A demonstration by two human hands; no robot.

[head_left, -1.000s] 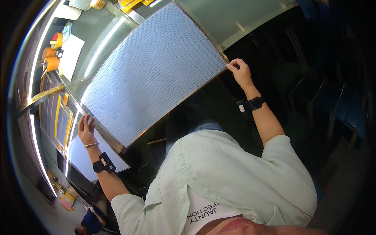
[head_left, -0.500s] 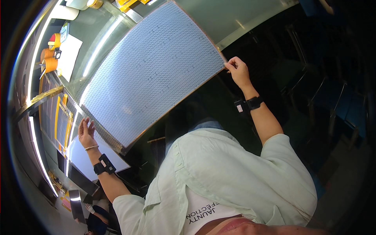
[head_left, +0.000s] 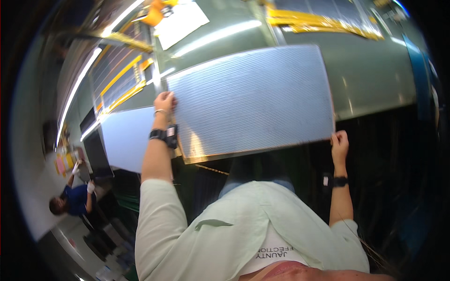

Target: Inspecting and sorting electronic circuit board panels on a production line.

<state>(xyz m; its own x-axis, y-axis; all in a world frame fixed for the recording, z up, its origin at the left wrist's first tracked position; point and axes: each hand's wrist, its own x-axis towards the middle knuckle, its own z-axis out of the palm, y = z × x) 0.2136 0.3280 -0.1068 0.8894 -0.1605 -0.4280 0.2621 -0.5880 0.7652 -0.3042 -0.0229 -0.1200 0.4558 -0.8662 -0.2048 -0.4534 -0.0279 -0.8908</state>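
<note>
The right hand [head_left: 340, 141] pinched the sheet [head_left: 258, 100] by its near-right corner; the left hand [head_left: 165, 101] curled at the left edge, grip unclear.

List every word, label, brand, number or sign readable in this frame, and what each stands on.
Dark lettering on the white undershirt: partly legible, not copied out here.
Pale label on the left wrist's black band: too small to read.
Pale label on the right wrist's black band: too small to read.
</note>
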